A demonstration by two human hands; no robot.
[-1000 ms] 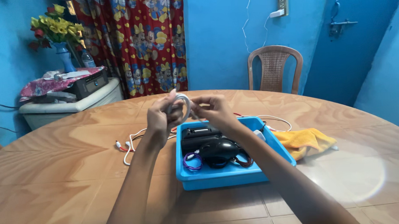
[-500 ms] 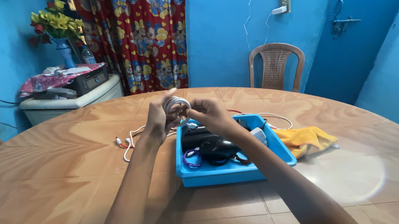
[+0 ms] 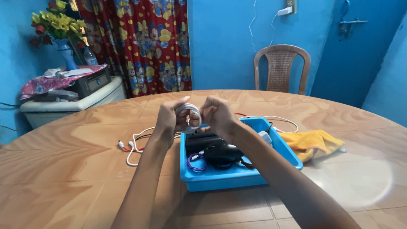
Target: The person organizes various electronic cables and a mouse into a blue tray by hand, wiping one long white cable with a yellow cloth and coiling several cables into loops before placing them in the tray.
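Observation:
A coiled white cable (image 3: 189, 117) is held up between both hands, above the far left corner of a blue plastic tray (image 3: 224, 179). My left hand (image 3: 169, 118) grips the coil's left side. My right hand (image 3: 217, 114) pinches its right side, fingers closed on the loops. In the tray lie a black computer mouse (image 3: 223, 151), a black box-shaped device (image 3: 200, 139), a small purple coiled cable (image 3: 196, 164) and a white plug (image 3: 264, 137).
Loose white and red-tipped cables (image 3: 131, 147) trail on the round wooden table (image 3: 70, 178) left of the tray. A yellow cloth (image 3: 311, 141) lies right of it. A brown chair (image 3: 282, 68) stands behind the table; a cabinet with a flower vase (image 3: 65, 49) is at the far left.
Both hands have come lower and closer together on the white coil; my right hand has turned and closed more tightly over the loops.

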